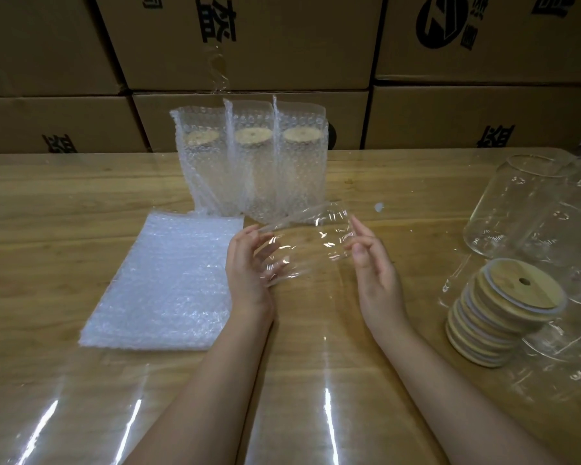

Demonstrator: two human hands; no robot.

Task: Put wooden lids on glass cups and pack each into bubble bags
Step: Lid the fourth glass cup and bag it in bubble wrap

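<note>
three packed cups [249, 169] stand clear at twelve o'clock. at centre the left hand [249, 263] curls round a sideways glass cup [309, 239]; the right hand [373, 263] steadies its other end with relaxed fingers, likely ahead of lidding from the lid stack [503, 313] at four o'clock.

Clear glass cup [306, 243] tilted on its side, lidless; wooden lids [503, 310] stacked at right

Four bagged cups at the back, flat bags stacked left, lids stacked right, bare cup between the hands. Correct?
No: head view shows three bagged cups at the back, not four. Rest holds: flat bags left, lids right, bare cup between left hand and right hand.
</note>
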